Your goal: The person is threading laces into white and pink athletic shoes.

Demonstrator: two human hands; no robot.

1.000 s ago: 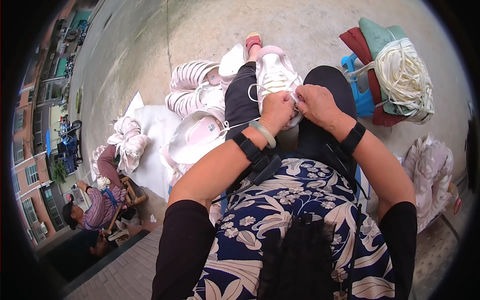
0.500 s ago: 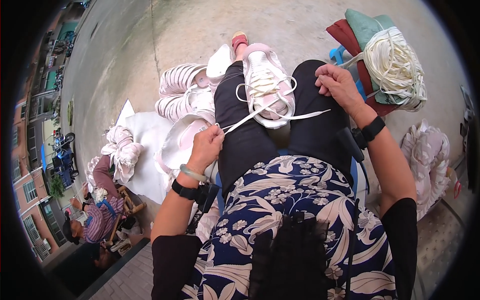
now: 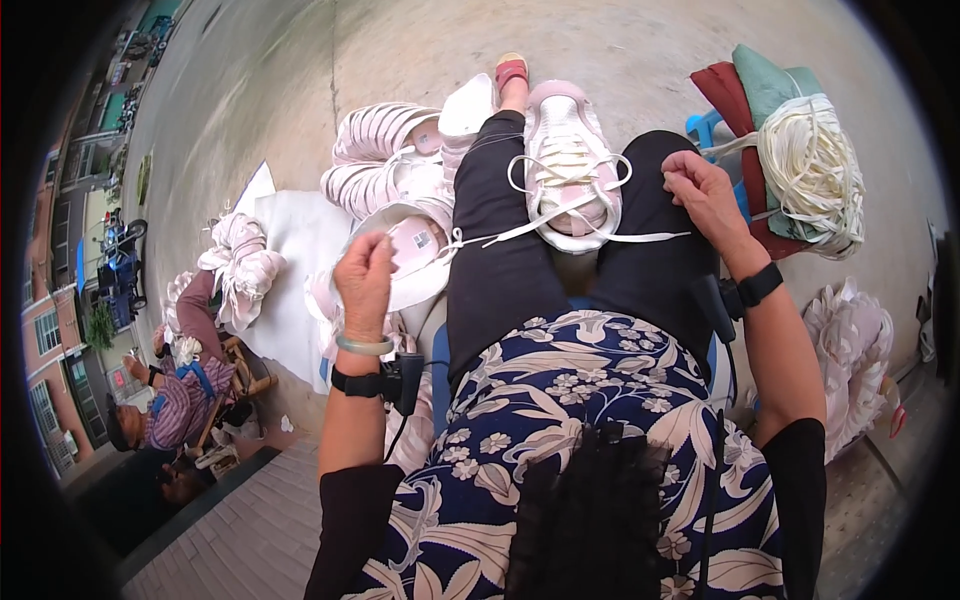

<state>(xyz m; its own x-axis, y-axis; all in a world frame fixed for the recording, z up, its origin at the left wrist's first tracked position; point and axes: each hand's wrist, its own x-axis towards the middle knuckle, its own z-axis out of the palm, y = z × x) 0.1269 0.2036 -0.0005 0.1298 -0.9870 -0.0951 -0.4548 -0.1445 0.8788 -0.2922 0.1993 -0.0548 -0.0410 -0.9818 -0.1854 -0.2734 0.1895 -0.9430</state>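
Note:
A pale pink and white sneaker (image 3: pixel 572 165) rests between my thighs, toe towards me. Cream-white laces (image 3: pixel 578 160) cross up its front, with a loop on either side. One loose lace end (image 3: pixel 500 238) lies over my left thigh and the other (image 3: pixel 650 238) over my right. My left hand (image 3: pixel 365 285) is closed, raised beside the pink and white shoe uppers (image 3: pixel 415 245); what its fingers hold, if anything, is hidden. My right hand (image 3: pixel 705 195) hovers by my right knee, fingers curled in with nothing showing in them.
Stacked shoe uppers (image 3: pixel 385 150) stand left of my leg, near a white sheet (image 3: pixel 300 240). At right, a big hank of cream laces (image 3: pixel 810 170) lies on red and green cloth over a blue support. More pink-white bundles (image 3: pixel 850 350) sit below it. Another person (image 3: pixel 185 405) sits far left.
My left hand has let go of the lace end and moved left to the uppers; that lace now lies loose on my thigh. The right hand stays by my knee. The view has shifted slightly.

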